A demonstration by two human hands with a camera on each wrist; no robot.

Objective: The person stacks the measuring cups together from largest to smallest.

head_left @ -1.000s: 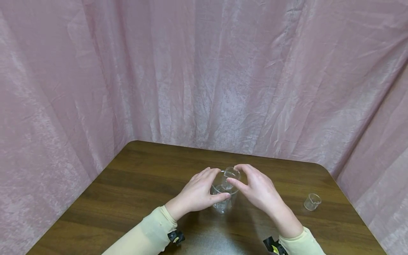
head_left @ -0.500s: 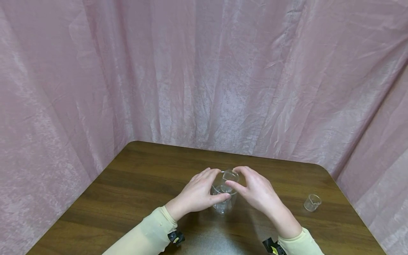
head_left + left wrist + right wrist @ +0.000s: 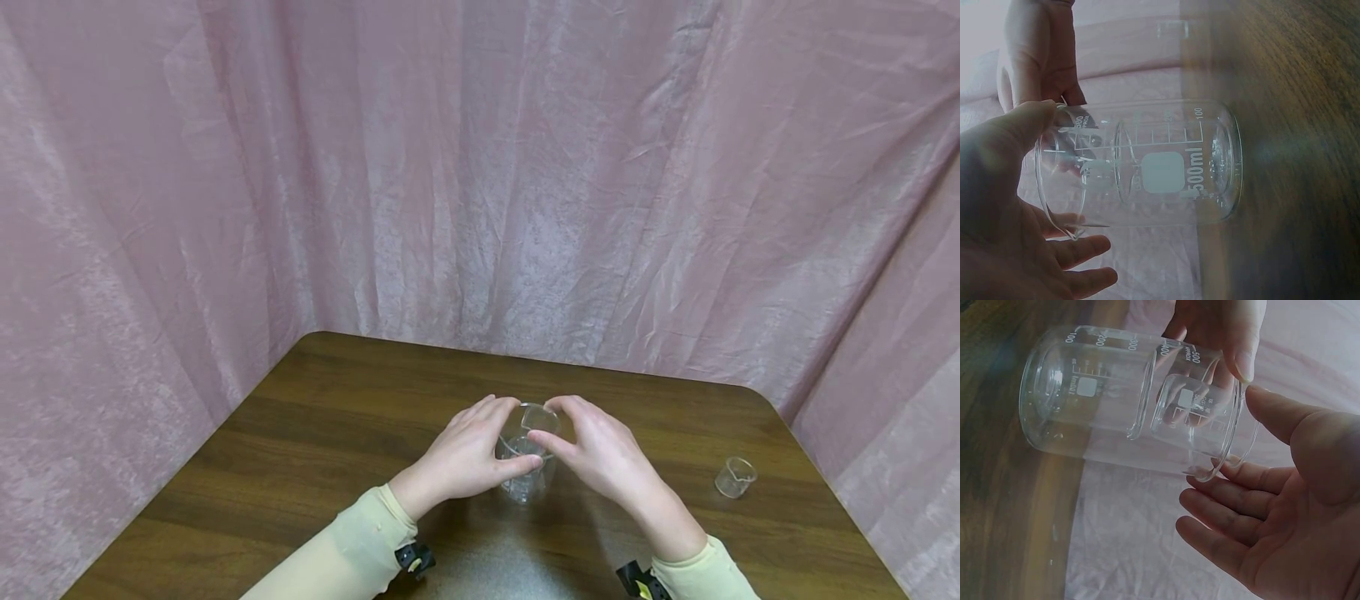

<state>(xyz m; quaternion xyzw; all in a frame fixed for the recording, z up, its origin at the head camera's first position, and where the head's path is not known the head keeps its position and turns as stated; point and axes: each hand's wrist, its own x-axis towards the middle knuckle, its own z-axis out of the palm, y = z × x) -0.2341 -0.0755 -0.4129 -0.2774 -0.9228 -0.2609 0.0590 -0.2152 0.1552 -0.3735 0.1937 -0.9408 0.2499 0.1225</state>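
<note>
A large glass 500 ml beaker [image 3: 1196, 169] stands upright on the table. My left hand [image 3: 468, 454] grips its rim, thumb on the near side and fingers on the far side. Down inside it sits a medium glass beaker [image 3: 1086, 386] with white markings. Between thumb and fingertips, my right hand [image 3: 603, 450] holds a smaller beaker [image 3: 1186, 398] at its rim. Most of that smaller beaker is within the large one's mouth, above the medium beaker's rim, and its own rim sticks out slightly past the large rim.
A tiny glass beaker [image 3: 735, 477] stands apart on the right side of the wooden table [image 3: 337, 433]. Pink curtains [image 3: 480, 167] hang behind the table and along both sides.
My right hand has moved down and a little left, lowering the smaller beaker into the large beaker's mouth. The left hand and the tiny beaker at right have stayed put.
</note>
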